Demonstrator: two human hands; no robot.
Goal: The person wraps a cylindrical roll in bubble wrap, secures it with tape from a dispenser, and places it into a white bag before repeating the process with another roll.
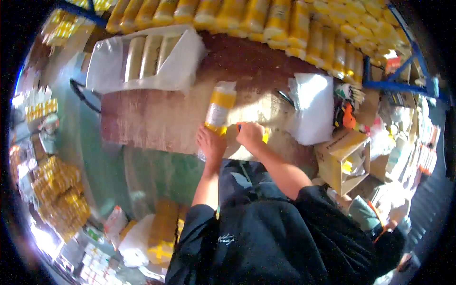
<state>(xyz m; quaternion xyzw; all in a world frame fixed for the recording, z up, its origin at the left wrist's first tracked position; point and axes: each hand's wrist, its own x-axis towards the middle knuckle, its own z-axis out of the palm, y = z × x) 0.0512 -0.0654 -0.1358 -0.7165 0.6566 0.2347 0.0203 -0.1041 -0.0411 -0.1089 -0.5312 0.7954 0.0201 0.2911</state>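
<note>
A yellow roll in clear plastic wrap [220, 107] with a whitish printed label lies on the worn wooden table, its far end pointing away from me. My left hand [212, 142] is wrapped round its near end, and loose clear film shows below the fingers. Just right of the roll, my right hand [250, 134] is closed in a fist. A small orange and dark bit pokes out at its thumb side; I cannot tell what the object is. A bright yellow strip [265, 135] shows beside the right wrist.
A plastic-lined box [185, 78] holding several tan rolls stands at the back left. Stacked yellow rolls [280, 21] line the back. On the right are a stack of clear plastic sheets [311, 109], a black pen-like item [285, 98] and a cardboard box [336, 152]. Another person's sleeve [392, 242] shows lower right.
</note>
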